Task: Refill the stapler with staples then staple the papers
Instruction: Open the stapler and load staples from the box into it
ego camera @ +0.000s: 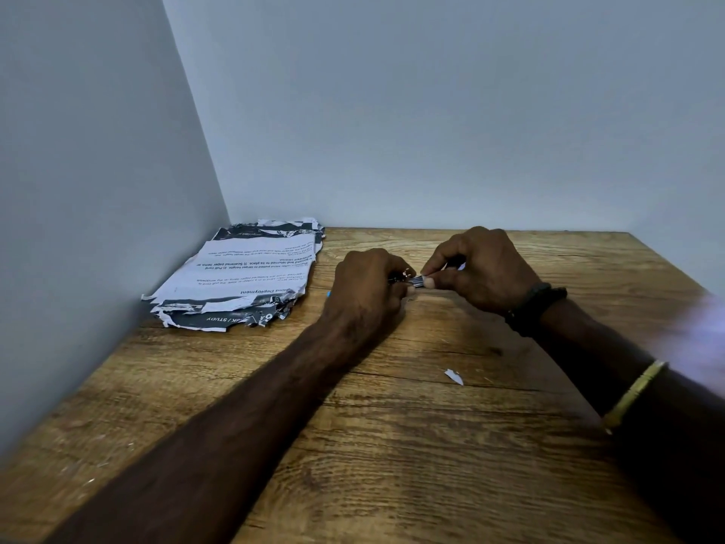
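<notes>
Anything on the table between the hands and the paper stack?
Nothing visible. Bare table lies between the left hand and the papers. Both hands hold small metal parts; the right hand is farther away.

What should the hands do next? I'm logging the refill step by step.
Probably ease the strip of staples, pinched in the right hand, further into the stapler that the left hand grips; the strip's end still shows, and the papers lie untouched.

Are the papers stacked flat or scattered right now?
Stacked flat: the papers lie in one ragged pile on the table in the corner by the wall, apart from both hands.
</notes>
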